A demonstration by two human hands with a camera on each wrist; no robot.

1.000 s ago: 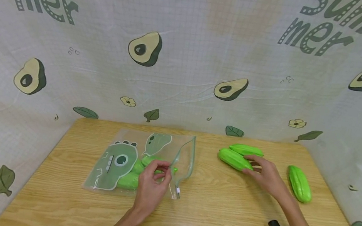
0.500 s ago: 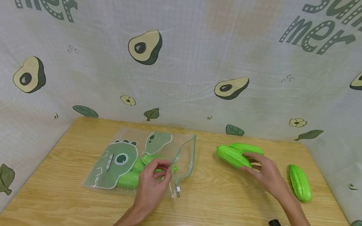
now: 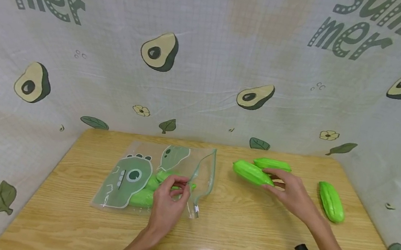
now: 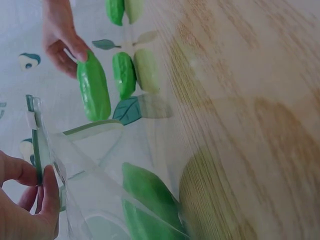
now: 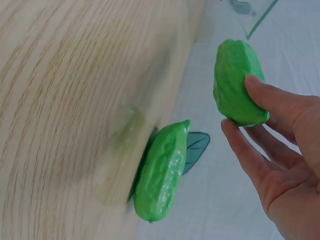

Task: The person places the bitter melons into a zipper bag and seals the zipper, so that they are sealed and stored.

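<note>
My left hand (image 3: 168, 206) pinches the edge of a clear zip bag (image 3: 122, 189) with a green monster print, lying flat at the left. Its mouth gapes to the right, and a zip slider (image 3: 196, 209) hangs at the near corner. Several green vegetables (image 4: 147, 195) show through the plastic. My right hand (image 3: 292, 196) grips one end of a ridged green vegetable that looks like a bitter melon (image 3: 251, 172), thumb on one side and fingers on the other. In the right wrist view this bitter melon (image 5: 235, 82) is off the table.
A second bitter melon (image 3: 272, 164) lies just behind the held one, near the table's back edge. Another bitter melon (image 3: 331, 202) lies to the right of my right hand. Printed cloth (image 3: 207, 78) stands along the back and sides of the wooden table (image 3: 245, 244).
My right hand has lifted the bitter melon and shifted it a little left, away from the one behind. The left hand keeps its place on the bag.
</note>
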